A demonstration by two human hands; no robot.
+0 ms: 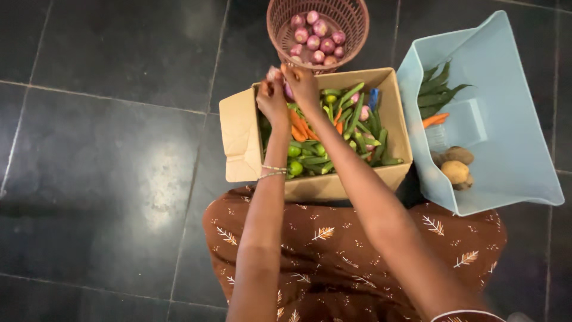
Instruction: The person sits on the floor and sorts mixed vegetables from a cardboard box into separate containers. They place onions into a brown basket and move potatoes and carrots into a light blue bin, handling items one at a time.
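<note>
Left hand (272,98) and right hand (302,83) meet above the cardboard box (241,134) far edge; fingers pinch a small onion (273,73); pink basket (280,24) of onions just beyond; blue bin (506,137) right.

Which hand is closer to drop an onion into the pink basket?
Probably the right hand. It reaches further over the brown cardboard box, almost at the rim of the round pink plastic basket of small purple onions. The left hand sits slightly further back.
</note>
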